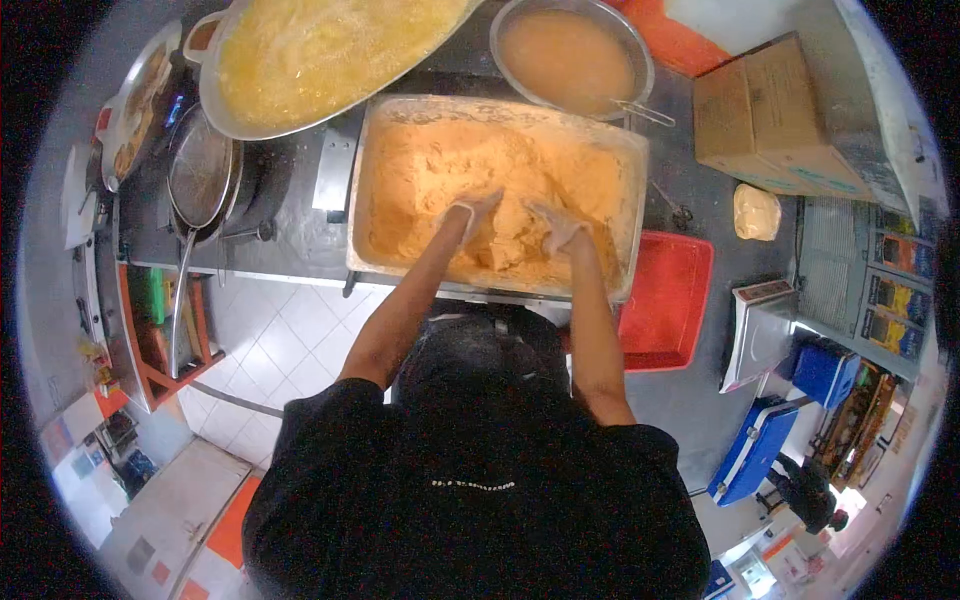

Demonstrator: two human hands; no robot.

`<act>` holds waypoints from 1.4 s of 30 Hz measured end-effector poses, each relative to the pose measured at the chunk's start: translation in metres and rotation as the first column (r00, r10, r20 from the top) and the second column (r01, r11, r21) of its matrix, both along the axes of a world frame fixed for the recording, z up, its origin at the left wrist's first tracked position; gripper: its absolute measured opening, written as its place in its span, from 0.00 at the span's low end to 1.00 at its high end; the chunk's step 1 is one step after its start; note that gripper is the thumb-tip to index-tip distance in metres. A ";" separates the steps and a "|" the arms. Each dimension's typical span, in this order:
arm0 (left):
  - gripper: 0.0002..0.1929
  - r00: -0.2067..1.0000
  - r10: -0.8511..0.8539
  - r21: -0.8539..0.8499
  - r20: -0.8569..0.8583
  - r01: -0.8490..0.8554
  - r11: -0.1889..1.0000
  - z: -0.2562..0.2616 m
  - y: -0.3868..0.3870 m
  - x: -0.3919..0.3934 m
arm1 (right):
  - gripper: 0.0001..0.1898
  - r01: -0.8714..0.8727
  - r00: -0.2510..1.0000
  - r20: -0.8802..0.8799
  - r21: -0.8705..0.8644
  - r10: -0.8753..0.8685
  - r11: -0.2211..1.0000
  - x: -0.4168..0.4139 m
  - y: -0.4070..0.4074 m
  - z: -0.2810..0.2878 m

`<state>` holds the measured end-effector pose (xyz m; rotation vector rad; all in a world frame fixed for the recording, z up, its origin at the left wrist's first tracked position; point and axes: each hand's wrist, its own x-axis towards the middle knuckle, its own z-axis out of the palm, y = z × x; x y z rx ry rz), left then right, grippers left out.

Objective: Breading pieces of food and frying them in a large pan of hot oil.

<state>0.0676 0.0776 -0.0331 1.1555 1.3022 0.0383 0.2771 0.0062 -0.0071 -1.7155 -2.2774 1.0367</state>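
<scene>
A wide rectangular tub [636, 180] with a whitish, flour-caked rim lies before me. Orange flour-like powder [442, 150] fills it, heaped and clumped in the middle. My left hand [474, 214], dusted pale, reaches into the powder left of a central mound. To the right of that mound is my right hand [559, 226], equally coated, with its fingers partly sunk in the powder. The two hands are apart, palms roughly facing each other. Whether either one grips something under the powder cannot be seen.
Beyond the tub are a large pan of bubbling yellow oil [330, 64] and a bowl of orange-brown liquid [566, 56]. A strainer [201, 176] sits at left. A red plastic tray [667, 300] and cardboard boxes [772, 112] stand at right. A person [806, 491] is far off.
</scene>
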 end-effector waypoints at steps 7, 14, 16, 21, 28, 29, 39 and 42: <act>0.29 0.995 -0.037 0.698 -0.096 0.094 0.710 -0.075 0.004 -0.050 | 0.45 0.268 0.680 -0.583 -0.366 -0.444 0.891 -0.032 0.042 0.019; 0.26 0.940 0.045 0.902 -0.338 0.310 0.302 -0.012 0.052 -0.065 | 0.39 0.310 0.842 -0.384 -0.232 -0.380 0.922 0.009 0.032 0.015; 0.29 0.874 -0.007 0.807 -0.487 0.453 0.379 -0.013 0.057 -0.060 | 0.37 0.310 0.912 -0.247 -0.111 -0.328 0.944 0.004 0.038 0.008; 0.36 0.683 -0.065 0.549 -0.728 0.636 0.542 -0.035 0.059 -0.057 | 0.27 0.142 0.974 -0.217 0.376 -0.062 0.916 -0.019 0.049 -0.003; 0.33 0.896 0.176 0.675 -0.409 0.167 0.719 -0.102 0.067 -0.082 | 0.23 0.378 0.874 -0.306 -0.058 -0.377 0.924 -0.024 0.061 0.030; 0.32 0.863 0.235 0.730 -0.448 0.201 0.653 -0.126 0.072 -0.096 | 0.24 0.196 0.942 -0.326 0.355 -0.076 0.914 -0.031 0.064 0.014; 0.30 0.694 0.385 0.732 -0.608 0.678 -0.067 -0.069 0.072 -0.083 | 0.20 0.489 0.758 -0.476 -0.038 -0.446 0.871 -0.025 0.066 0.022; 0.30 0.818 0.314 0.821 -0.482 0.295 0.489 -0.027 0.063 -0.070 | 0.16 0.388 0.895 -0.202 -0.091 -0.398 0.917 -0.031 0.065 0.043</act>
